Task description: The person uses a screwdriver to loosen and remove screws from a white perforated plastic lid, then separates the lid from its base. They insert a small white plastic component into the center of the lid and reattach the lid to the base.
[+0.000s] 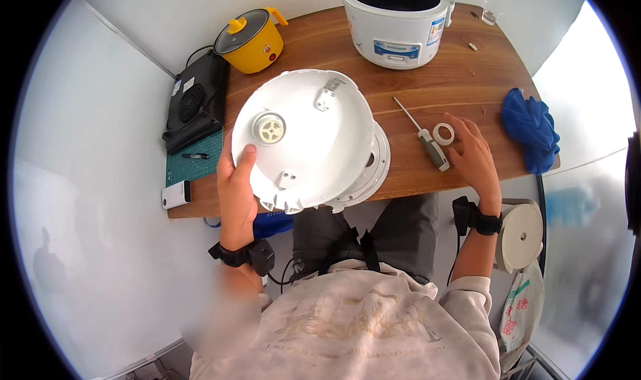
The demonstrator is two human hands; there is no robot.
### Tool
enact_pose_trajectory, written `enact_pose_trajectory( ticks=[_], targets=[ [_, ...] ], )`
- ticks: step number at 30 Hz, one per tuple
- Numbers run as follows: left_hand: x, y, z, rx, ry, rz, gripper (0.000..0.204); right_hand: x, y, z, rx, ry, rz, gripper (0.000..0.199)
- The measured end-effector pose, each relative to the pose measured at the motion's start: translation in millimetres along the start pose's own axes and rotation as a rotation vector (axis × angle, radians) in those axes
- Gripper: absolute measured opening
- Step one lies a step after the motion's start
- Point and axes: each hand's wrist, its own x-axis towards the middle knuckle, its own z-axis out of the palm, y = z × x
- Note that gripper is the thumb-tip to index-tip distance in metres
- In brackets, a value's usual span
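Note:
My left hand [239, 190] grips the near left edge of a round white plastic lid shell [320, 146], thumb on top and fingers beneath. The shell is tilted with its hollow side up. Inside it are a round cream-coloured vent piece [270, 129] and metal-fitted hinge tabs. A flat white ring plate [377, 173] lies partly hidden under the shell's right side. My right hand [473, 154] is over the table, thumb and fingers apart around the right side of a small white ring [443, 133]. Just left of the ring, a screwdriver [433, 147] with a grey handle lies on the wood.
At the back stand a white rice cooker body [394, 36], lidless, and a yellow pot [257, 49]. On the left are a black fan unit [197, 103], a green mat [210, 153], a pen [195, 156] and a white device [176, 194]. A blue cloth [531, 129] lies right.

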Motion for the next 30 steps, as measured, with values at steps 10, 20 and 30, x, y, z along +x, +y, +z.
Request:
enact_pose_trajectory(
  ticks=[10,20,30],
  targets=[
    [-10,-2,8,-0.241,-0.112,-0.384,0.049,18,0,6,-0.071,0.004,0.017,0.042],
    [-17,0,27,-0.272,-0.226,-0.402,0.053,-22,-128,-12,0.412,0.012,-0.253,0.043],
    [-34,4,42,-0.312,-0.327,-0.389,0.045,-9,-165,38,0.379,-0.046,-0.464,0.048]
  ],
)
